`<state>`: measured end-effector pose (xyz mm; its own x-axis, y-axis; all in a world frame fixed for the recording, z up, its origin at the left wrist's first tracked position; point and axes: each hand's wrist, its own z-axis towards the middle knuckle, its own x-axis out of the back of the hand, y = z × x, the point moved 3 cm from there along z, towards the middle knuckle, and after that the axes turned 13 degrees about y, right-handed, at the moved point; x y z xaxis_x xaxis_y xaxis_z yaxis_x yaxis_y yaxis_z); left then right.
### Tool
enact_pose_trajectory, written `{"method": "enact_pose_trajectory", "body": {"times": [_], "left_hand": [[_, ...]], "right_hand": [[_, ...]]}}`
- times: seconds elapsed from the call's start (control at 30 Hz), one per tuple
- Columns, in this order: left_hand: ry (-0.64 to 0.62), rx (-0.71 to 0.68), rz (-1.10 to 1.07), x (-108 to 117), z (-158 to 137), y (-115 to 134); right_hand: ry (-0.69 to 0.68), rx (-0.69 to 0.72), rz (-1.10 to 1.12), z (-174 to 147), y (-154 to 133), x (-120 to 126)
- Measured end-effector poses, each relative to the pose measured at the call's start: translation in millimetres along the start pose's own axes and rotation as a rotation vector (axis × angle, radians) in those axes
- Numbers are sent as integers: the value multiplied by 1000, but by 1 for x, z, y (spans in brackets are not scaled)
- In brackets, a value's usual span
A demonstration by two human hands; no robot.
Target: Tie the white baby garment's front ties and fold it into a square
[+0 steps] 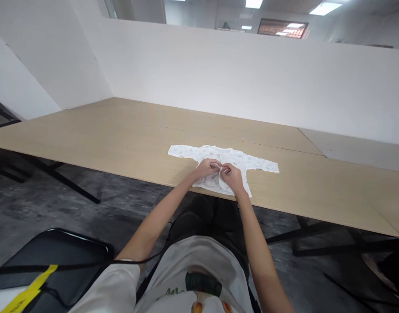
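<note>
A small white baby shirt [241, 159] with a faint print lies spread on the table, its two sleeves stretched out to the sides. Both hands meet at its front opening, near the middle. My left hand [208, 167] pinches the shirt's front edge with thumb and forefinger. Close against it, my right hand [231, 175] pinches the other side of the opening, fingertips nearly touching those of the left. The cloth is lifted a little between them. Whatever small fastening may be at the fingertips is hidden.
The light wooden table [121, 134] runs along a white partition [219, 74]. A black chair [72, 245] with a yellow strap [32, 289] stands at lower left. A black cable [143, 261] crosses my left arm. Black table legs [65, 180] show below the edge.
</note>
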<state>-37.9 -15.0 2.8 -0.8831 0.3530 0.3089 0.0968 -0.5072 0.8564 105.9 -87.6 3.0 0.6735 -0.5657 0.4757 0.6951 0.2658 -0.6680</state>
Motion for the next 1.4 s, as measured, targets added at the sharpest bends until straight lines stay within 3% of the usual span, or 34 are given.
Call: {"method": "enact_pose_trajectory", "body": {"times": [0.2,0.4,0.6,0.73,0.97,1.03,1.13,1.23,1.3,1.4], "left_hand": [[-29,66,-58,-2,-3,0],[-19,52,-43,-2,-5,0],[28,49,28,-2,-4,0],[47,-13,223,-2,-1,0],[44,-197,731,-7,-6,6],[26,-229,833,5,-5,7],[75,-146,969,46,7,-3],[184,58,1049,98,21,-24],[182,187,1085,125,25,-41],[136,216,1108,144,26,-55]], "right_hand": [[3,44,-28,1,-1,-1],[-4,-13,7,1,2,-2],[75,-208,109,3,10,0],[49,-260,17,5,11,2],[-65,-35,-267,0,3,-1],[-147,3,-281,8,7,6],[-202,-48,-309,37,31,34],[-88,-128,-540,72,71,78],[-129,-198,-726,86,98,101],[-235,-284,-916,91,126,119]]}}
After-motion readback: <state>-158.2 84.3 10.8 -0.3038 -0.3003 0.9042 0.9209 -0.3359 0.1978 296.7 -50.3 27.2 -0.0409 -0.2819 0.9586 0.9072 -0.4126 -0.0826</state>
